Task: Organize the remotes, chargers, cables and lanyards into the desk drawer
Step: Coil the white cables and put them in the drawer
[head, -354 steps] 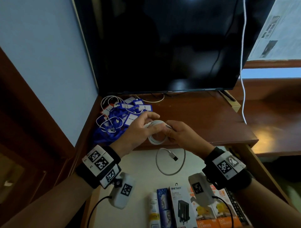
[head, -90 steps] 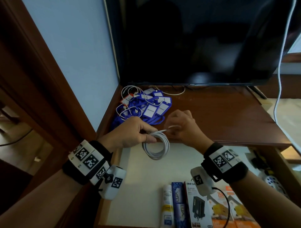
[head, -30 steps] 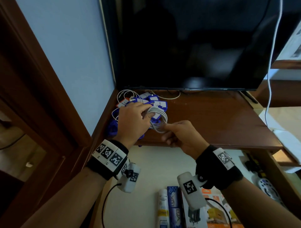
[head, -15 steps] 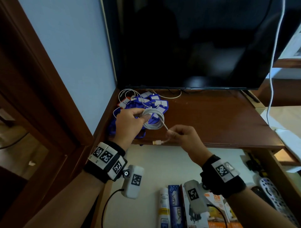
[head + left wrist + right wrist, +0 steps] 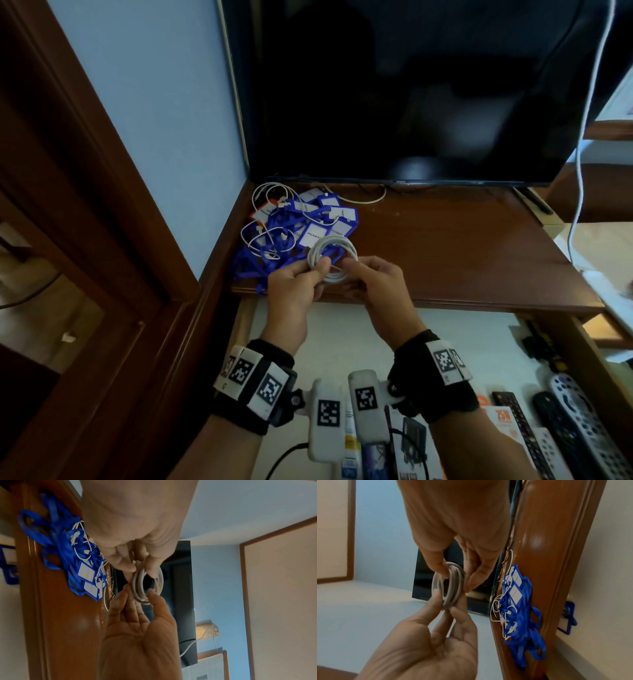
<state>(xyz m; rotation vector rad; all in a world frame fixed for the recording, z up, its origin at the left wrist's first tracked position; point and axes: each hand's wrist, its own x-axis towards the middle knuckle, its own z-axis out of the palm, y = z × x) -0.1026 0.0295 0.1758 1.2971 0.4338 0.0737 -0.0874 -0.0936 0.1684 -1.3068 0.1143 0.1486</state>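
Between both hands (image 5: 291, 287) (image 5: 376, 284), upright coiled cable (image 5: 331, 257)

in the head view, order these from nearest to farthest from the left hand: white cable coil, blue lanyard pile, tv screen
From the left hand:
1. White cable coil, pinched in its fingers.
2. Blue lanyard pile, just beyond on the desk's left.
3. TV screen, upright at the back.

Head overhead; wrists close, facing coil (image 5: 331, 257)
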